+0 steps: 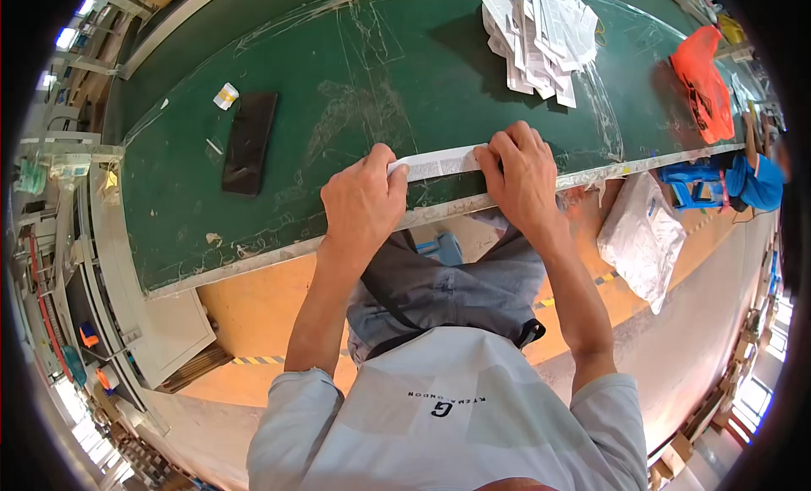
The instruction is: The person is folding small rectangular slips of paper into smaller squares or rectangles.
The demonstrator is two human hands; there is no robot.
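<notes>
Between my two hands a narrow folded paper leaflet (441,164) with fine print stretches sideways, just above the near edge of the green table. My left hand (367,195) is closed on its left end, with the thumb along the paper. At the other end my right hand (519,170) pinches the leaflet, fingers curled. A loose pile of similar white printed leaflets (541,39) lies farther back, right of the middle.
The green table (312,212) is scuffed and has tape on it. On its left lie a dark phone (250,143) and a small white-and-yellow packet (225,96). A red plastic bag (705,86) rests at the right. Beyond it sits another person in blue (754,181).
</notes>
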